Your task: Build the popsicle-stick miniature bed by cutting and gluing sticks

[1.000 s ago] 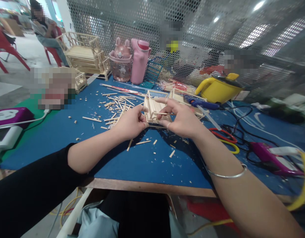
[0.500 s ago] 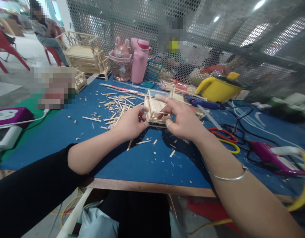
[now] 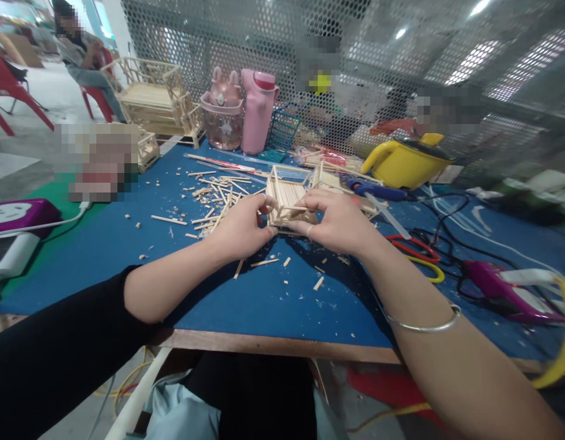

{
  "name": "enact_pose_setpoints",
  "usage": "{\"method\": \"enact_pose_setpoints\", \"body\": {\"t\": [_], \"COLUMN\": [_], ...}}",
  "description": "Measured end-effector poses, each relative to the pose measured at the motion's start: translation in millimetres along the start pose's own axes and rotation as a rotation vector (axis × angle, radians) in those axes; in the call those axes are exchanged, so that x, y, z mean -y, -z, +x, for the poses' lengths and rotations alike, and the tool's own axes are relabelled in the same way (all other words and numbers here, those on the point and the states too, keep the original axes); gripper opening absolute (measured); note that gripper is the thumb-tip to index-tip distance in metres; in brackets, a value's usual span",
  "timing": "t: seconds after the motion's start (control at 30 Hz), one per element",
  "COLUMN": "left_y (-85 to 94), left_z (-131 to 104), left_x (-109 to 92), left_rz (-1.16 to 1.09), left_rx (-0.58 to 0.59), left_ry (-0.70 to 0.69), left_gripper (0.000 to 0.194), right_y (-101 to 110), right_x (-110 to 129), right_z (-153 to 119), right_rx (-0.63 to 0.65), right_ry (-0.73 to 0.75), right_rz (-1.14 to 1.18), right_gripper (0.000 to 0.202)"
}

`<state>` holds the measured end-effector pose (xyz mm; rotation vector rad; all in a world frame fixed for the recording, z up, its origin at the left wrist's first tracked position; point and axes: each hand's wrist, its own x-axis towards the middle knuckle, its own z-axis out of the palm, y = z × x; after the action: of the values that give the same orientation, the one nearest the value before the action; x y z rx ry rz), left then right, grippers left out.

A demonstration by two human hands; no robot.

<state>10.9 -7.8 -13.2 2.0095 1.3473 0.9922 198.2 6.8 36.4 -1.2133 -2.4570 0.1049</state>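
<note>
A small model built of thin wooden sticks (image 3: 288, 194), with a slatted seat and upright posts, stands on the blue tabletop (image 3: 264, 311) between my hands. My left hand (image 3: 243, 227) pinches its left front corner, thumb low and fingers curled above. From the right, my right hand (image 3: 341, 223) grips the front edge, thumb underneath and fingertips over the slats. Both hands partly hide the front of the model. Another stick-built piece (image 3: 326, 176) sits just behind. A blue glue gun (image 3: 378, 190) lies beyond my right hand.
Loose sticks and scraps (image 3: 218, 195) are scattered at the left. A yellow pot (image 3: 406, 165), scissors (image 3: 415, 249) and a purple power strip (image 3: 507, 293) with cables occupy the right. A pink bottle (image 3: 258, 113) and larger stick models (image 3: 154, 101) stand at the back.
My right hand's raised fingers have come down onto the front of the stick model, and its thumb has moved left under the edge. My left hand stays at the left corner.
</note>
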Motion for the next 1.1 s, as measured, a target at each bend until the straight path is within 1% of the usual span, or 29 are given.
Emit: {"method": "enact_pose_setpoints", "body": {"t": [0.2, 0.4, 0.5, 0.7, 0.77, 0.83, 0.87, 0.93, 0.97, 1.0, 1.03, 1.1], "left_y": [0.2, 0.2, 0.1, -1.8, -1.5, 0.9, 3.0, 8.1, 10.4, 12.2, 13.2, 12.8], "left_z": [0, 0, 0, -2, -2, -3, -5, -9, -13, -16, -20, -26], "left_x": [0, -1, -2, -5, -6, -8, -10, -15, -18, -22, -25, -30], "left_rz": [-0.001, -0.002, 0.001, 0.058, 0.043, 0.029, 0.045, 0.131, 0.201, 0.271, 0.338, 0.451], "left_rx": [-0.005, 0.003, 0.007, -0.084, -0.096, -0.152, -0.196, -0.284, -0.297, -0.295, -0.271, -0.211], "left_ry": [0.01, 0.021, 0.016, -0.023, -0.025, -0.04, -0.07, -0.179, -0.245, -0.293, -0.314, -0.299], "left_gripper": [0.039, 0.039, 0.039, 0.037, 0.037, 0.037, 0.036, 0.029, 0.024, 0.02, 0.02, 0.026], "right_y": [2, 5, 5, 4, 4, 4, 4, 3, 3, 3, 3, 4], "right_x": [0, 0, 0, 0, 0, 0, -1, -1, -1, -1, -1, 0], "right_z": [2, 4, 5, 4, 4, 3, 3, 3, 3, 3, 3, 4], "right_rx": [0.048, 0.091, 0.095, 0.077, 0.073, 0.071, 0.068, 0.06, 0.06, 0.06, 0.061, 0.069], "right_ry": [-0.008, 0.048, 0.05, 0.064, 0.069, 0.07, 0.07, 0.074, 0.078, 0.079, 0.079, 0.075], "right_rz": [0.042, -0.054, -0.07, -0.072, -0.075, -0.081, -0.084, -0.084, -0.081, -0.08, -0.081, -0.086], "right_gripper": [0.012, 0.013, 0.012, 0.01, 0.011, 0.012, 0.012, 0.013, 0.013, 0.014, 0.015, 0.017]}}
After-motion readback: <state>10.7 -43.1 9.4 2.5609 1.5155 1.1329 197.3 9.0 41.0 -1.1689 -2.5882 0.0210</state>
